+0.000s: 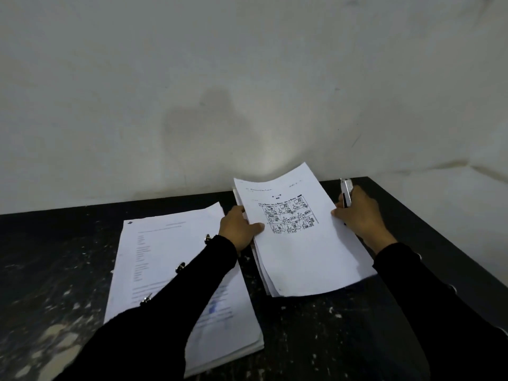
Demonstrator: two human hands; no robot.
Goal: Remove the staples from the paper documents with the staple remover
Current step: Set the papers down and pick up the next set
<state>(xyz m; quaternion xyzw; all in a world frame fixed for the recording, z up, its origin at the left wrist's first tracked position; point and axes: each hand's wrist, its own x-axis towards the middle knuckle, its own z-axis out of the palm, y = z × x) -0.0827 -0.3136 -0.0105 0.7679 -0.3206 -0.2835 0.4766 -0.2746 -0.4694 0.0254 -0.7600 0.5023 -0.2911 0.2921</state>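
A thick paper stack (176, 270) lies nearest, at 7 o'clock on the dark table (316, 339), crossed by the black left sleeve (165, 298). The left hand (239, 229) pinches the comic-printed document (299, 235) at its 9 o'clock edge. The right hand (360, 215), at its 3 o'clock edge, is curled around the staple remover (345, 193), thumb touching the paper. A white wall (247, 78) stands behind.

text: none legible | right paper stack (302, 243): comic print blurred | left stack (170, 257): blurred
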